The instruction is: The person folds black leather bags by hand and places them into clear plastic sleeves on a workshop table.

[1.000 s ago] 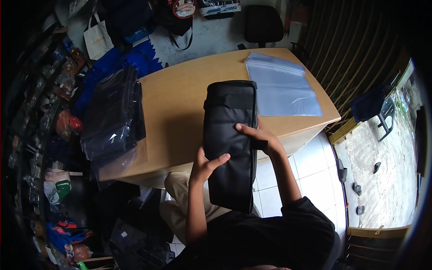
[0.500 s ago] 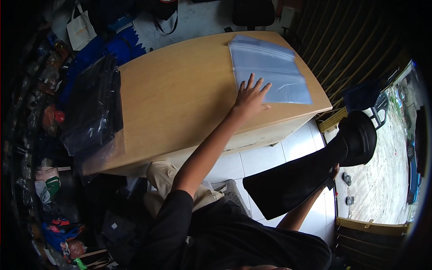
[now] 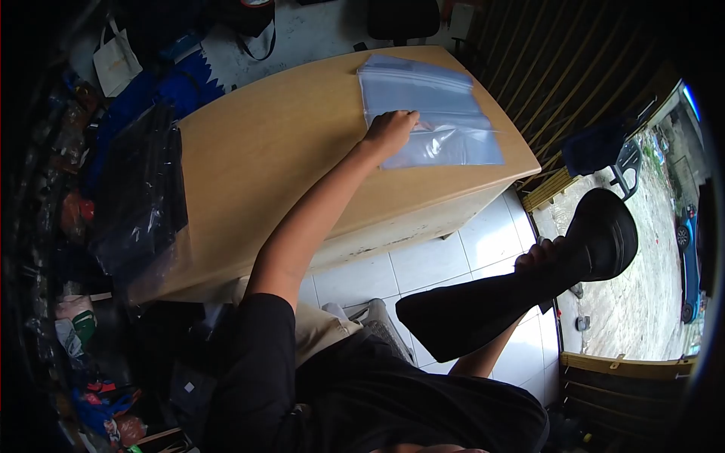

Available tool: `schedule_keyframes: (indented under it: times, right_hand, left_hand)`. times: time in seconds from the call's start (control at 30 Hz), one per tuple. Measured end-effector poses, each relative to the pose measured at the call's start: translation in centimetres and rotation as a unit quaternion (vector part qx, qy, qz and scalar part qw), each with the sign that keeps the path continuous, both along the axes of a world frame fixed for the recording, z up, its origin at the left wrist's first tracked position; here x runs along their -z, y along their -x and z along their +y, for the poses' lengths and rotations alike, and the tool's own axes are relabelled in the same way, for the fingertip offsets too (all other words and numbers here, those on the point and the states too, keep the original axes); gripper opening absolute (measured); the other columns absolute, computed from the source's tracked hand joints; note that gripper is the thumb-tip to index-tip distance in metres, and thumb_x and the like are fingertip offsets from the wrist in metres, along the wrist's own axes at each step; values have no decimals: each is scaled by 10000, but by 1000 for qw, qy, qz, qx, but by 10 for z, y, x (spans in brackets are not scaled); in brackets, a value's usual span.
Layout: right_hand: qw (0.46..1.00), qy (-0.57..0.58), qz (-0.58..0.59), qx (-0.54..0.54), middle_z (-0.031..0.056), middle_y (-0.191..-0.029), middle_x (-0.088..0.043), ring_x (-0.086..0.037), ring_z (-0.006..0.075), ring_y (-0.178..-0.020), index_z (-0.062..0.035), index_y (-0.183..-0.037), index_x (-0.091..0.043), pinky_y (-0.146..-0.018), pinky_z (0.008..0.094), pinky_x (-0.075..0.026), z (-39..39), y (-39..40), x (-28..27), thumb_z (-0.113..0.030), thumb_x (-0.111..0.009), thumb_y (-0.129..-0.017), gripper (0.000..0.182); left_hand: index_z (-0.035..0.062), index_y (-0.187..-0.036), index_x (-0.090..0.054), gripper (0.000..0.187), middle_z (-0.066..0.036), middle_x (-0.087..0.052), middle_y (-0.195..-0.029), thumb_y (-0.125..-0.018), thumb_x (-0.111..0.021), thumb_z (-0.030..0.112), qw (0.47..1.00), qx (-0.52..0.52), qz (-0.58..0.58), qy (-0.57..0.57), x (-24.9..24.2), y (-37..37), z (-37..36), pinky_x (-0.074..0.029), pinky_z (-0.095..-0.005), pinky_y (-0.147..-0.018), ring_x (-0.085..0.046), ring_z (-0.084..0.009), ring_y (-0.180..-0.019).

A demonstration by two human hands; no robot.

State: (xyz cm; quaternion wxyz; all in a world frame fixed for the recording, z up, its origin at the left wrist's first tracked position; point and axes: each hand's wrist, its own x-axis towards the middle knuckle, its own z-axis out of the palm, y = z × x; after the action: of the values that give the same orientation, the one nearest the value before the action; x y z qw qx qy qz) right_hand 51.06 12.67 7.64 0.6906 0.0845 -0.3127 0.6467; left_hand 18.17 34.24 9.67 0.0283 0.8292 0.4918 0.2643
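Observation:
My left hand point(image 3: 391, 131) is closed over the stack of clear plastic bags point(image 3: 423, 87) at the far right of the table. Its fingers pinch the top plastic bag point(image 3: 445, 143), which is wrinkled and catches the light by the fingertips. My right hand point(image 3: 538, 255) grips a tall black boot point(image 3: 491, 309) round its shaft, off the table's front edge. The boot lies sideways in the air, its foot end to the right and its wide opening to the lower left. Part of my right hand is hidden behind the boot.
Dark plastic bags point(image 3: 140, 196) lie over the left end of the wooden table point(image 3: 264, 158). Assorted goods crowd the left side. A black chair point(image 3: 402, 19) stands behind the table. To the right, a slatted gate point(image 3: 559, 75) borders an opening to the outdoors.
My left hand has gone from spread fingers to a pinch on the plastic bag, creasing it. The fingers of my right hand now show above the boot shaft. The view has shifted slightly.

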Motion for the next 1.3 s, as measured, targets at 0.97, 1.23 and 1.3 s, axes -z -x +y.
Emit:
schedule_keyframes:
  times: [0.97, 1.23, 1.3]
  right_hand:
    - [937, 204, -140, 246, 132, -955, -659, -662, 213, -861, 36, -985, -600, -806, 319, -553, -22, -79, 148, -281, -645, -766, 387]
    - [980, 147, -100, 89, 120, -949, -598, -607, 216, -856, -14, -1061, -527, -780, 322, -519, -14, -43, 85, -217, -701, -759, 403]
    - [986, 129, -89, 48, 117, -948, -583, -593, 217, -854, -26, -1080, -509, -774, 323, -510, -13, -37, 70, -201, -715, -758, 421]
  left_hand:
    - [23, -873, -714, 378, -177, -693, -813, -925, -575, 371, 978, 31, 167, 119, -41, -29, -1, -536, -439, -786, -670, -379, -832]
    - [44, -902, -689, 196, -147, -693, -903, -912, -563, 194, 992, 69, 106, -4, -34, -19, 21, -524, -453, -791, -658, -341, -928]
    - [21, -824, -669, 153, -139, -684, -934, -861, -619, 162, 992, 68, 103, 3, -45, -17, 23, -520, -449, -773, -654, -324, -941]
